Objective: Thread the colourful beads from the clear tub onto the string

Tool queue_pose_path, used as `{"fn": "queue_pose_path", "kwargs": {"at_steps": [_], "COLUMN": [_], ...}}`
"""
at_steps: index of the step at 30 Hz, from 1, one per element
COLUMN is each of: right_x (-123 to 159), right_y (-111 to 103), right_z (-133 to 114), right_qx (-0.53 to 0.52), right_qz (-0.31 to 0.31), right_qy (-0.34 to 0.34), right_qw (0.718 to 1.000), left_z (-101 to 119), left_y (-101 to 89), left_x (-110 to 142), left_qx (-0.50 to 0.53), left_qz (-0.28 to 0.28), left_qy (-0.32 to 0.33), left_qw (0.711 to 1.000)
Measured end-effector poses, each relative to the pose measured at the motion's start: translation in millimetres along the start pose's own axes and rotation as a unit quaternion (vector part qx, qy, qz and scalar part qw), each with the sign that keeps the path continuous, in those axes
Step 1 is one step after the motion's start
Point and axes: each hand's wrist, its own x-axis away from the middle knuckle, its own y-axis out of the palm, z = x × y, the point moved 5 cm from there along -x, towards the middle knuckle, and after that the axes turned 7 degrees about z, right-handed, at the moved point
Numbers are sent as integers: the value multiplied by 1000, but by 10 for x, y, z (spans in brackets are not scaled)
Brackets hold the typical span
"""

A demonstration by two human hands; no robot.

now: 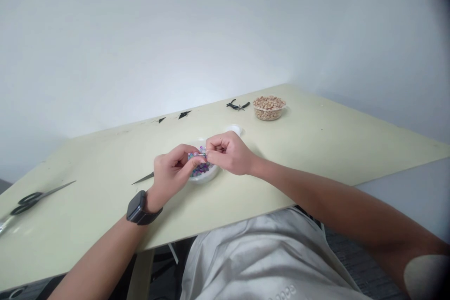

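Note:
Both my hands meet above a clear round bowl [203,178] of purple and teal beads [201,168]. Between thumb and fingertips, my left hand [173,168] pinches a small pinkish bead [196,154]. A thin pale pin or wire [202,154] runs from that bead toward my right hand [230,153], whose thumb and curled fingers are closed on its other end. My fingers hide part of the bowl and the pin's right end. A dark pointed blade [143,178] sticks out from behind my left hand; the rest of it is hidden.
Black-handled scissors [31,200] lie at the table's left. Farther back are small pliers [239,105], a clear tub of tan nuts or beans [269,108] and a white dish [235,129] behind my right hand. Black scraps [184,114] lie near the wall. The table's front edge is close to my body.

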Motion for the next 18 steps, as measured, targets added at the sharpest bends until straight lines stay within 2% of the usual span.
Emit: {"fn": "queue_pose_path", "kwargs": {"at_steps": [18], "right_x": [-2], "right_y": [-12], "right_z": [-13], "right_qx": [6], "right_qz": [2], "right_qy": [-1], "right_qw": [1000], "left_z": [-22], "left_y": [-6], "left_x": [12], "left_qx": [1], "left_qz": [0], "left_qy": [-2], "left_qw": [1000]}}
